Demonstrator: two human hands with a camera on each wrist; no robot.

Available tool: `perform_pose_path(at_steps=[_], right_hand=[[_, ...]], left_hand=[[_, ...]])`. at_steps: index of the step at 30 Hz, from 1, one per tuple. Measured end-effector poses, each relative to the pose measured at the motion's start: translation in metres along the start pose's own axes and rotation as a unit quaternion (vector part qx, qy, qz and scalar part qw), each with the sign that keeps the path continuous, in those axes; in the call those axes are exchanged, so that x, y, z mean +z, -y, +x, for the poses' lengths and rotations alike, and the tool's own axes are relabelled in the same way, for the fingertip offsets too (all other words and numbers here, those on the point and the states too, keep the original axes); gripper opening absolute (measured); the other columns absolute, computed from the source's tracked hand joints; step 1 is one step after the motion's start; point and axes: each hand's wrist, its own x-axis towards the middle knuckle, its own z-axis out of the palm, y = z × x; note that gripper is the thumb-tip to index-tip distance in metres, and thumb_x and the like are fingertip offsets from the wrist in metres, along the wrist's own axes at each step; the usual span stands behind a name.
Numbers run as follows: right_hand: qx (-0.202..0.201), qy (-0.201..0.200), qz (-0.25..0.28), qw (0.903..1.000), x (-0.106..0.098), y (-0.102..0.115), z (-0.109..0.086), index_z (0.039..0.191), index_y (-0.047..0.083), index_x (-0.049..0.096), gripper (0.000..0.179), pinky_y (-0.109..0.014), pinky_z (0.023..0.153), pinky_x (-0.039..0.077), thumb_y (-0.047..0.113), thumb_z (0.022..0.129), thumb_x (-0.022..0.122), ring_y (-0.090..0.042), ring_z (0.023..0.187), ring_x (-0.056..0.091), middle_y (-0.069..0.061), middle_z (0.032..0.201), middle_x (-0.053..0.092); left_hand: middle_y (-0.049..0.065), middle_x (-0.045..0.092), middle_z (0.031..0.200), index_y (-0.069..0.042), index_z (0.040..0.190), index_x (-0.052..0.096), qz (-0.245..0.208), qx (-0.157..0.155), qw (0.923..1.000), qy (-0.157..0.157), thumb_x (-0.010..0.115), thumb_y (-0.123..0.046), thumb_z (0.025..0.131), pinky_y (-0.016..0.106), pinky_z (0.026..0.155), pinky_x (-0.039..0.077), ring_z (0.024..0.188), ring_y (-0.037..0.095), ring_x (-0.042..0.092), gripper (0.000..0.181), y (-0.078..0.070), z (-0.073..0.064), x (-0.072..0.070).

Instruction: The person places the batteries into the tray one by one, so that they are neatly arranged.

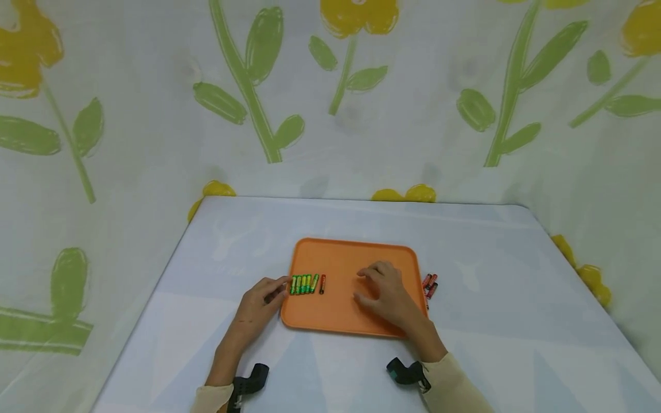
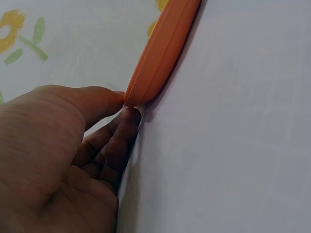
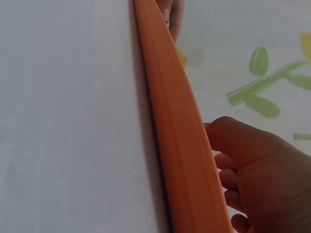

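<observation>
Right hand (image 1: 388, 299), holding nothing, hung over the orange plastic tray (image 1: 335, 316). Small red stick-shaped batteries (image 1: 432, 291) lay slanted just past the tray's right edge, nearer this hand.

From my remote view, I see both hands, left (image 1: 256, 307) and right (image 1: 384, 295), bare. Pale cream cloth covers the forearms: the left sleeve (image 1: 212, 397) shows little more than its cuff, the right sleeve (image 1: 454, 385) a longer stretch. At each wrist I make out a black, elbow-shaped mount, left (image 1: 253, 380) and right (image 1: 404, 371). The right one bears a small greenish patch (image 1: 393, 374); finer details are too small to read.
</observation>
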Motion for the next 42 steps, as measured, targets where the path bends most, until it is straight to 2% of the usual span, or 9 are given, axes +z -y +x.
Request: perform_pose_path(at_steps=[5, 8, 13, 27, 33, 42], right_hand=[[-0.010, -0.036, 0.007, 0.9993, -0.009, -0.015, -0.011, 0.110, 0.005, 0.069, 0.040, -0.047, 0.086, 0.036, 0.022, 0.078, 0.087, -0.024, 0.100, 0.049, -0.005, 0.105, 0.057], [-0.020, -0.050, 0.011, 0.9985, -0.014, -0.023, -0.017, 0.109, 0.004, 0.069, 0.040, -0.045, 0.085, 0.038, 0.020, 0.077, 0.087, -0.024, 0.099, 0.049, -0.006, 0.104, 0.057], [-0.020, -0.059, 0.013, 0.9979, -0.024, -0.032, -0.026, 0.110, 0.003, 0.069, 0.041, -0.046, 0.085, 0.034, 0.017, 0.076, 0.088, -0.023, 0.098, 0.049, -0.006, 0.104, 0.057], [0.056, -0.075, 0.002, 0.9956, -0.050, -0.048, -0.053, 0.111, 0.003, 0.070, 0.039, -0.043, 0.081, 0.030, 0.012, 0.077, 0.087, -0.026, 0.098, 0.047, -0.007, 0.104, 0.058], [0.066, -0.078, -0.024, 0.9945, -0.060, -0.056, -0.062, 0.110, 0.000, 0.071, 0.040, -0.043, 0.078, 0.030, 0.013, 0.076, 0.088, -0.026, 0.094, 0.047, -0.009, 0.100, 0.058], [0.065, -0.077, -0.008, 0.9949, -0.071, -0.066, -0.073, 0.107, 0.003, 0.071, 0.036, -0.043, 0.080, 0.032, 0.012, 0.076, 0.088, -0.027, 0.097, 0.049, -0.004, 0.099, 0.058]], left_hand=[[-0.002, 0.060, 0.099, -0.012, 0.136, 0.064, -0.001, 0.009, 1.0000, -0.003, 0.066, -0.015, 0.099, 0.027, 0.075, 0.047, 0.086, 0.014, 0.053, 0.038, -0.004, 0.000, 0.001], [-0.002, 0.060, 0.098, -0.014, 0.136, 0.065, 0.000, 0.000, 1.0000, -0.003, 0.066, -0.015, 0.099, 0.026, 0.074, 0.047, 0.085, 0.014, 0.052, 0.037, -0.005, 0.000, 0.002], [-0.002, 0.059, 0.098, -0.015, 0.135, 0.065, 0.007, -0.007, 0.9999, -0.006, 0.066, -0.013, 0.099, 0.026, 0.072, 0.046, 0.084, 0.014, 0.052, 0.037, -0.006, -0.001, 0.002], [-0.002, 0.059, 0.098, -0.014, 0.136, 0.064, 0.016, -0.005, 0.9999, -0.002, 0.065, -0.012, 0.099, 0.025, 0.072, 0.047, 0.084, 0.014, 0.052, 0.037, -0.005, -0.001, 0.002], [-0.001, 0.059, 0.098, -0.015, 0.136, 0.065, 0.018, -0.010, 0.9998, -0.003, 0.065, -0.013, 0.100, 0.025, 0.072, 0.046, 0.085, 0.014, 0.051, 0.037, -0.007, 0.000, 0.002], [-0.002, 0.060, 0.099, -0.014, 0.137, 0.064, 0.016, -0.007, 0.9998, -0.003, 0.064, -0.014, 0.100, 0.026, 0.073, 0.047, 0.086, 0.014, 0.052, 0.037, -0.006, 0.000, 0.002]])
